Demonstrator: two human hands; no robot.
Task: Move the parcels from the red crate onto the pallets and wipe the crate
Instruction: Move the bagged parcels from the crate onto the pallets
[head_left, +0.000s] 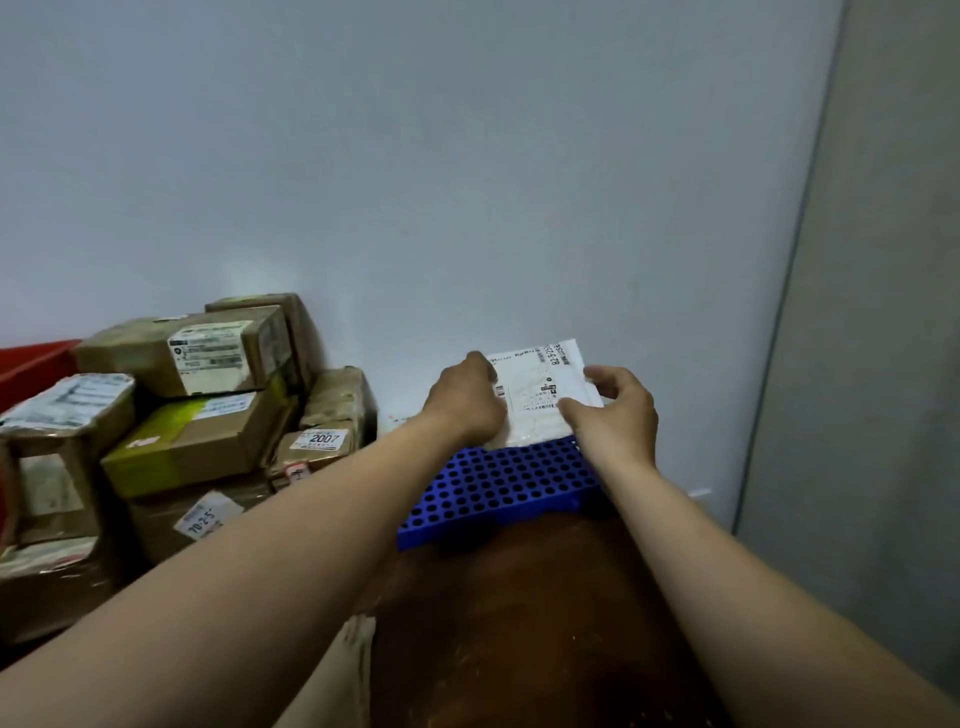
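Only a corner of the red crate (36, 364) shows at the far left, behind stacked brown cardboard boxes (208, 415) whose small print is too blurred to read. One label reads "2007" (323, 439); another reads "70-2-5" (203, 519). Both hands grip a flat white plastic parcel (540, 395) over the blue perforated pallet (498, 488) by the wall: left hand (467, 400) closed on its left edge, right hand (615, 410) pinching its right edge.

place: likely parcel storeroom | stacked labelled cartons (208, 410), blue pallet (498, 488) (bare wall)
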